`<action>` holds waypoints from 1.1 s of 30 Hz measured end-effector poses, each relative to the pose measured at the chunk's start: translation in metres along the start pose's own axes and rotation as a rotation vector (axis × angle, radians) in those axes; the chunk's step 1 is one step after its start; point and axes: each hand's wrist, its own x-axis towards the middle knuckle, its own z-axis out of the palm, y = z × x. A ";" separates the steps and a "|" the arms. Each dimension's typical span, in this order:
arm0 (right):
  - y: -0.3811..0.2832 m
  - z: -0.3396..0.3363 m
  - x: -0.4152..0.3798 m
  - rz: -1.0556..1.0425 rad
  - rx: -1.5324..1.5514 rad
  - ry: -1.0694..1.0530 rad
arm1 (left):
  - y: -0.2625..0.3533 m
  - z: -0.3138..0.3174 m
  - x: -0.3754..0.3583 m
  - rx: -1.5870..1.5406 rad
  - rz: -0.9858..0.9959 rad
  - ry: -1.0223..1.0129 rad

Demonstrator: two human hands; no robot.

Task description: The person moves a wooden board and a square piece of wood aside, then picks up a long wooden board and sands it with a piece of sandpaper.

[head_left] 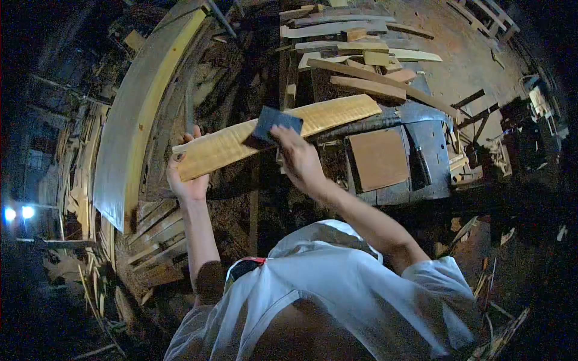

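Note:
A long, slightly curved pale wooden piece [223,147] slants up from left to right in front of me. My left hand [191,174] holds its left end from beneath, with the thumb at the edge and fingertips showing behind. On the middle of the wood lies a dark flat sheet or pad [276,125], which looks like sandpaper. My right hand [296,153] presses the dark piece against the wood with its fingers. The right end of the wood rests on or just above the bench, beside a dark clamp-like tool [367,125].
A square brown board [378,159] and a dark-handled tool [423,165] lie on the metal bench top [442,180]. Behind are stacked wood strips [367,87]. At the left stands a large curved timber [135,120], with planks [158,231] below.

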 end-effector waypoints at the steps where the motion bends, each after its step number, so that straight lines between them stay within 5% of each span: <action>1: 0.001 0.002 -0.008 -0.065 -0.014 0.021 | -0.001 -0.002 -0.001 -0.009 0.007 0.004; 19: -0.020 0.028 0.025 -0.125 -0.022 -0.011 | 0.003 -0.010 0.007 0.062 -0.021 -0.114; 27: -0.008 0.009 -0.005 -0.224 -0.060 -0.061 | 0.004 -0.017 0.005 0.011 0.016 0.048; 33: 0.030 0.038 0.039 -0.062 -0.104 -0.091 | 0.007 -0.020 0.005 0.007 -0.004 0.128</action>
